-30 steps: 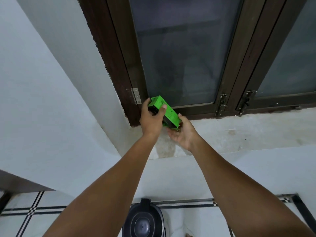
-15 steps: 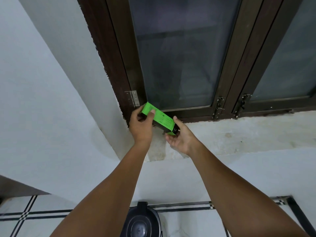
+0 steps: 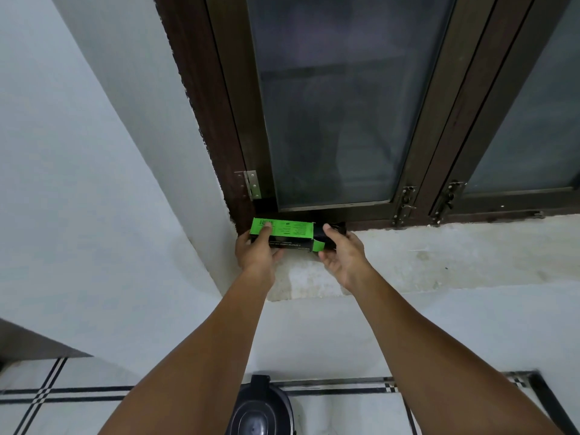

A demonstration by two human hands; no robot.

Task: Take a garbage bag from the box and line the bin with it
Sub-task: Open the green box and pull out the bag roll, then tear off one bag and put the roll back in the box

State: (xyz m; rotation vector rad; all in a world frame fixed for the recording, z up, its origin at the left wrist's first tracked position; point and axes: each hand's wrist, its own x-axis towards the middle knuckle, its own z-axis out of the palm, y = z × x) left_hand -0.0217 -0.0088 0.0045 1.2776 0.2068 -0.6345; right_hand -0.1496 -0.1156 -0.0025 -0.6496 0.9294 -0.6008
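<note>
Green box (image 3: 290, 231): long carton, lying level, held above the left end of the pale window sill (image 3: 439, 255), close in front of the dark wooden window frame (image 3: 216, 127). Left hand (image 3: 255, 251): clamped on the box's left end, thumb laid over the green top face, remaining fingers curled beneath the underside. Box's right end: open, a green flap (image 3: 317, 245) hanging down toward the sill. Black garbage bag roll (image 3: 328, 235): protrudes from that open end, dark and partly hidden by the hand around it. Right hand (image 3: 340, 254): closed on the roll, thumb resting on its upper side, fingers wrapped under it and just below the flap; how much of the roll is out of the box cannot be told. Both forearms reach up from the lower edge of the view. Bin (image 3: 260, 409): dark, with a round lid, standing on the tiled floor (image 3: 62, 400) below and between the forearms, well apart from the box. Metal hinge (image 3: 252, 185): fixed on the frame above the box.
</note>
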